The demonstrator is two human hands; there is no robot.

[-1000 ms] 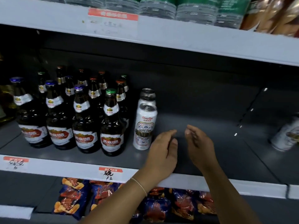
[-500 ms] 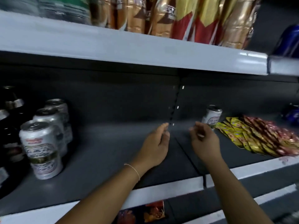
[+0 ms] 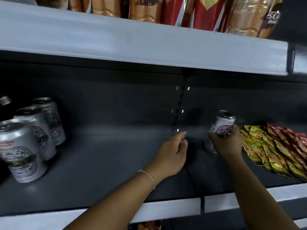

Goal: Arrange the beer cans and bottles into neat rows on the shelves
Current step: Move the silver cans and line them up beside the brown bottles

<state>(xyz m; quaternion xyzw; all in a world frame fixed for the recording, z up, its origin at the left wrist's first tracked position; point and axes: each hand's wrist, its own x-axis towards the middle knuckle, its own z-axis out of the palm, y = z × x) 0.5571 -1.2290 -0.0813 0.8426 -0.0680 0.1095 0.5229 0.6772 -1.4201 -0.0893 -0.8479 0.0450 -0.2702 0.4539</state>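
At right of centre the right hand (image 3: 226,143) grips a silver beer can (image 3: 221,126) on the dark shelf (image 3: 103,165), just beside yellow and red snack packets (image 3: 272,151). The left hand (image 3: 171,153) hovers near it at centre, fingers loosely curled and holding nothing. Three more cans (image 3: 29,140) stand in a row at the left edge.

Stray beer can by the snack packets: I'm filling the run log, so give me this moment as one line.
right hand grips stray can | left hand open, holds nothing | can row far left | snack packets beside stray can

- Left forearm (image 3: 116,198): bare, no sleeve, running in from 7 o'clock.
- Thin pale cord bracelet (image 3: 148,175) at the left wrist (just one strand).
- Right forearm (image 3: 259,193): bare too, from 5 o'clock.
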